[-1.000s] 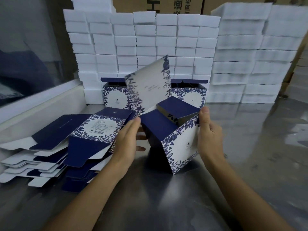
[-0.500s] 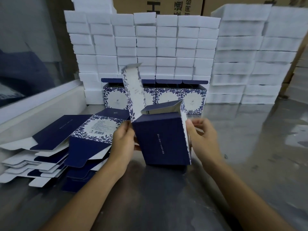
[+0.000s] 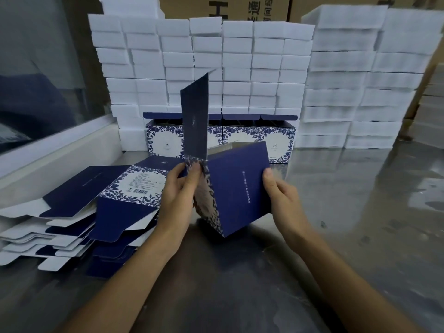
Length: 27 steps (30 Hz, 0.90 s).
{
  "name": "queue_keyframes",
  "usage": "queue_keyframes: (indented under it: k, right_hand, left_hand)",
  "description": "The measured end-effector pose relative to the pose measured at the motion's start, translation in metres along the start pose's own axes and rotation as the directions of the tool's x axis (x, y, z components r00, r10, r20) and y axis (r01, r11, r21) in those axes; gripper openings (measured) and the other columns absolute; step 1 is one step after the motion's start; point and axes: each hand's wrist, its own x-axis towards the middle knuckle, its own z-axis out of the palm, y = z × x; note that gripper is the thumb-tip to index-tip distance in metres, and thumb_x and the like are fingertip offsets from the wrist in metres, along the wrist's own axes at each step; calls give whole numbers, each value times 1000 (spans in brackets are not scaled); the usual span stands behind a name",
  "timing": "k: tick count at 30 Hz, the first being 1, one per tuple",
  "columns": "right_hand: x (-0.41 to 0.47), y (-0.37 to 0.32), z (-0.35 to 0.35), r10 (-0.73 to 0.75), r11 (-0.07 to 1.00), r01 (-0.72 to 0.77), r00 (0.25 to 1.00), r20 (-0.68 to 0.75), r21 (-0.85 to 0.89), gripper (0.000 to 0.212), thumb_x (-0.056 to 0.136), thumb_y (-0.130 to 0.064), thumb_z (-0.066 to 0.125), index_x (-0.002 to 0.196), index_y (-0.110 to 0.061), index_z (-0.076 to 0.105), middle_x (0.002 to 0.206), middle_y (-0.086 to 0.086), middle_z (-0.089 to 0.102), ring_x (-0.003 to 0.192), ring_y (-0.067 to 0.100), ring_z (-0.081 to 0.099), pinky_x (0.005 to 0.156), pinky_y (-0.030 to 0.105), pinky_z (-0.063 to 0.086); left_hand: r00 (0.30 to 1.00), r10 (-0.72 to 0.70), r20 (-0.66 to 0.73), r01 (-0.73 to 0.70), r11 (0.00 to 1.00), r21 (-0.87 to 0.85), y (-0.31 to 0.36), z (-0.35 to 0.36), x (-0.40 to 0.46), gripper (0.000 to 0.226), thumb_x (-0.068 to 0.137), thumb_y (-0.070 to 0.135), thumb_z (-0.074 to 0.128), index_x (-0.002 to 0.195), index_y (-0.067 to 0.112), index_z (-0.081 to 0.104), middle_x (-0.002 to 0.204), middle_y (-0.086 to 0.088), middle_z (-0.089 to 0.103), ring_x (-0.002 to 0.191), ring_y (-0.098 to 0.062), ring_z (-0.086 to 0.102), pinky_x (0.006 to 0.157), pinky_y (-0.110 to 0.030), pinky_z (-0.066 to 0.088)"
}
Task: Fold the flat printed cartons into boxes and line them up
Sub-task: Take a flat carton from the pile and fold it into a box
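My left hand (image 3: 179,195) pinches the box (image 3: 236,188) by its flap hinge; my right hand (image 3: 280,198) grips its far edge. It has turned since a moment ago, navy side facing me, flap (image 3: 195,121) upright, so closing comes next. Left of my fingers lie flats (image 3: 79,205); beyond them, the row (image 3: 240,135).
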Motion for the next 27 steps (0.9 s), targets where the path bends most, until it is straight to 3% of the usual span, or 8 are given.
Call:
queue_keyframes:
  k: [3,6,11,15,17,20,23,27]
  right_hand:
    - [3,0,-4,-34,998,29,994,-101,-49,19,103,-24,53,105,-17,70,99,3,76,87,19,70,73,38,61]
    - [3,-1,-6,-60,996,49,989,-135,-80,18,101,-15,57,114,-25,63,106,5,72,92,24,70,72,41,62]
    - [4,-2,-6,-40,996,28,990,-136,-88,23,100,-10,57,120,-20,64,116,9,70,104,26,68,85,48,59]
    - [2,-4,-3,34,999,-37,993,-114,-19,30,101,-24,56,128,-14,64,119,7,71,112,23,66,97,53,54]
    - [1,-5,-3,17,999,-20,996,-91,-32,31,103,-34,51,122,-17,67,114,3,74,112,22,67,99,55,52]
    - [0,-4,-4,-16,997,11,998,-65,-81,46,97,-58,42,110,-25,73,106,-5,76,106,14,70,96,47,54]
    - [0,-4,-4,-55,994,50,997,-46,-92,54,90,-74,35,103,-41,76,105,-16,76,105,2,69,95,32,50]
    - [0,-6,-4,-77,988,73,997,-20,-138,62,82,-90,24,107,-57,70,108,-23,74,108,-3,67,101,33,47]
  left_hand:
    - [999,36,-13,-36,999,38,0,-2,-2,63,67,67,61,123,39,53,97,17,71,86,6,67,70,-18,53]
    - [996,76,-38,-74,996,54,-1,-3,-1,69,69,63,65,131,37,48,105,13,70,89,6,66,66,-14,52]
    - [983,183,-16,-179,972,154,-1,-2,-3,50,86,60,60,128,35,51,110,18,68,99,1,65,81,-23,52]
    - [969,248,12,-245,944,222,0,0,-5,33,94,52,48,120,33,57,106,17,69,99,-2,65,79,-19,50]
    - [960,280,15,-276,932,235,1,1,-6,29,97,48,46,116,32,59,101,15,69,94,-3,65,76,-16,51]
    - [942,336,28,-330,902,277,4,4,-8,19,96,47,43,98,36,58,88,8,66,80,-8,62,70,-16,47]
    - [924,379,48,-372,866,334,5,6,-11,17,96,46,42,85,36,51,73,15,59,67,-2,54,62,-12,40]
    - [900,433,43,-417,829,374,5,6,-12,20,95,47,41,82,34,47,75,8,51,65,-6,47,62,-16,36]
